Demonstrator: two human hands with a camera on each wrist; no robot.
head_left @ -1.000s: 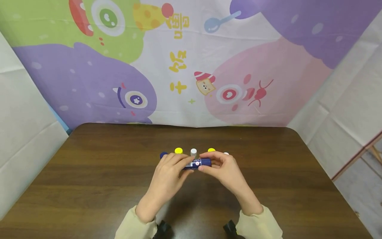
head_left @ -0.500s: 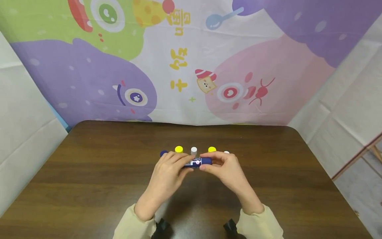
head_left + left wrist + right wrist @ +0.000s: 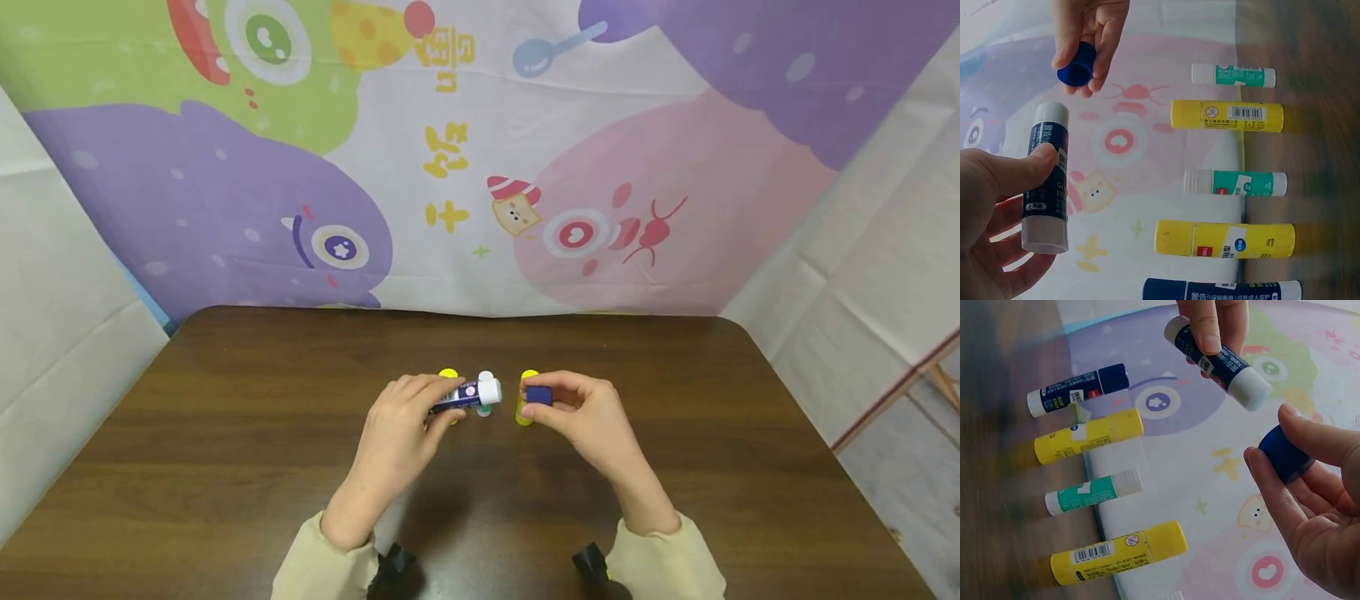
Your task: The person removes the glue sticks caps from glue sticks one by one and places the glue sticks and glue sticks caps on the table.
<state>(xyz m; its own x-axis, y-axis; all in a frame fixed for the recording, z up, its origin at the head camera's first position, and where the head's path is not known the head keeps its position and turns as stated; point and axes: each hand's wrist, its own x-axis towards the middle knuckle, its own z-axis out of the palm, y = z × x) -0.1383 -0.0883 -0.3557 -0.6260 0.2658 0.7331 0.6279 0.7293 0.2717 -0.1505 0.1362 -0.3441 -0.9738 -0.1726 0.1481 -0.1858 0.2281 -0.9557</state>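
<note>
My left hand (image 3: 401, 421) grips a dark blue glue stick (image 3: 461, 395) tilted over the table, its white end bare and pointing right. Opposite it, my right hand (image 3: 592, 421) pinches the blue cap (image 3: 538, 396) between thumb and fingers. A short gap separates cap and stick. In the right wrist view the cap (image 3: 1285, 455) has its rounded side to the camera, and the uncapped white end (image 3: 1250, 389) of the stick faces it. The left wrist view looks into the cap's hollow opening (image 3: 1076, 74).
Behind the hands, a row of glue sticks stands upright on the brown wooden table (image 3: 225, 433): a dark blue one (image 3: 1079, 389), two yellow ones (image 3: 1225, 240) and two smaller green-and-white ones (image 3: 1244, 183). A cartoon-printed cloth (image 3: 450, 275) hangs at the table's far edge.
The blue cap has come off the glue stick. My right hand has moved right with the cap, my left hand left with the stick, baring its white end.
</note>
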